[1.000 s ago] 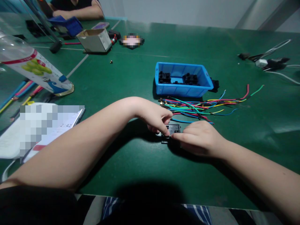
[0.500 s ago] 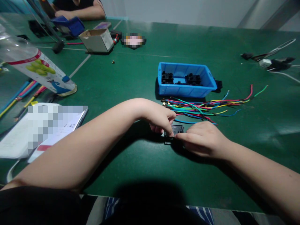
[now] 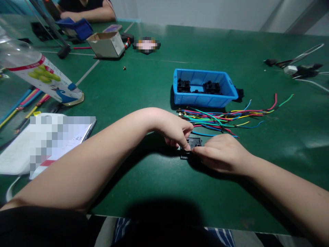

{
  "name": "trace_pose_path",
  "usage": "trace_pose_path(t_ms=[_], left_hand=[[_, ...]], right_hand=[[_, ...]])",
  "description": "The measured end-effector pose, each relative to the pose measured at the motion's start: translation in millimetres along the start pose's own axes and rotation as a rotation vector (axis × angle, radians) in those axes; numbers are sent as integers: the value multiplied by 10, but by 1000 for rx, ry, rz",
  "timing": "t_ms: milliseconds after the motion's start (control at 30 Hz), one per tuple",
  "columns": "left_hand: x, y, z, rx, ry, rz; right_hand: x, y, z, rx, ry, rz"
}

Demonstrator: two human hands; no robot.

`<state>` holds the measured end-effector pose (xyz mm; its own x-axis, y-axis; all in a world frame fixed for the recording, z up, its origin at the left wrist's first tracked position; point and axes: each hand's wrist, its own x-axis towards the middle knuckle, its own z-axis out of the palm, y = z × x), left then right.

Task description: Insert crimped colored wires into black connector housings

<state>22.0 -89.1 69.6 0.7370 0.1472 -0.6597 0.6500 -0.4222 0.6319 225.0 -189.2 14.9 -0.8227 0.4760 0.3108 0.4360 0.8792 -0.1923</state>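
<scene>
A small black plastic housing (image 3: 194, 141) lies on the green table between my two hands. My left hand (image 3: 177, 132) bends over its left side, with the thumb pressed down on it and the other fingers curled beside it. From the right comes my right hand (image 3: 223, 152), closed in a pinch, its fingertips meeting the left thumb at the housing. Whatever sits in that pinch is too small and covered to make out. Just beyond the hands lies a bundle of coloured wires (image 3: 218, 118) with brass-coloured terminals at its left end.
Behind the wires stands a blue bin (image 3: 205, 99) holding black plastic parts. A drink bottle (image 3: 48, 73) and a phone (image 3: 69, 144) are at my left. Farther back are a cardboard box (image 3: 109, 46) and another person's arm (image 3: 96, 14). Cables (image 3: 303, 70) lie at the right.
Both hands stay almost in place at the black housing; the left thumb has shifted very slightly. The phone's displayed time has ticked over.
</scene>
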Motion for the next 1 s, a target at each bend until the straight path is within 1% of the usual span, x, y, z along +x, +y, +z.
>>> trace_pose_path(t_ms=[233, 333, 567, 700, 867, 1000], left_hand=[[-18, 26, -1, 59, 23, -21], [-9, 9, 1, 82, 35, -2], [15, -58, -5, 139, 42, 58], [-6, -19, 5, 145, 43, 29], [-46, 60, 20, 174, 47, -26], [-44, 58, 20, 184, 53, -38]], right_hand=[[1, 3, -3, 29, 34, 4], [-3, 11, 4, 31, 41, -3], [-7, 15, 6, -6, 4, 4], [-10, 12, 26, 14, 2, 41], [-12, 9, 34, 40, 15, 28], [-3, 7, 23, 71, 2, 75]])
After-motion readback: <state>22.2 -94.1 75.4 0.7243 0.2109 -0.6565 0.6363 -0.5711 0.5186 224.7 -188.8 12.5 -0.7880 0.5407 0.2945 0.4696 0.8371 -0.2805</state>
